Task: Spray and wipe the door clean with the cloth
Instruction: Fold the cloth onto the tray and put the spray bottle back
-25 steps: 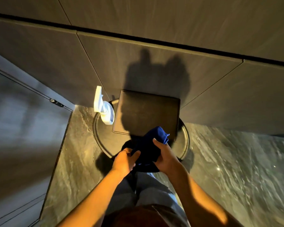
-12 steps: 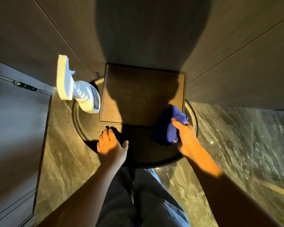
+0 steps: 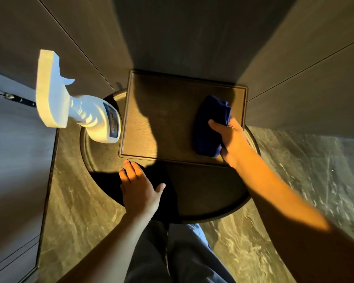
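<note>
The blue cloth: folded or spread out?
Folded. The blue cloth is a thick bundle with layered edges, gripped by the right hand on the square tray.

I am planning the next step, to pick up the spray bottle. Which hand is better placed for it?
Left. The left hand is empty, open, and on the spray bottle side. The right hand holds the blue cloth.

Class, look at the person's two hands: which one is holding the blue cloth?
The right hand grips the blue cloth over the square tray. The left hand is open and empty, over the round table.
</note>
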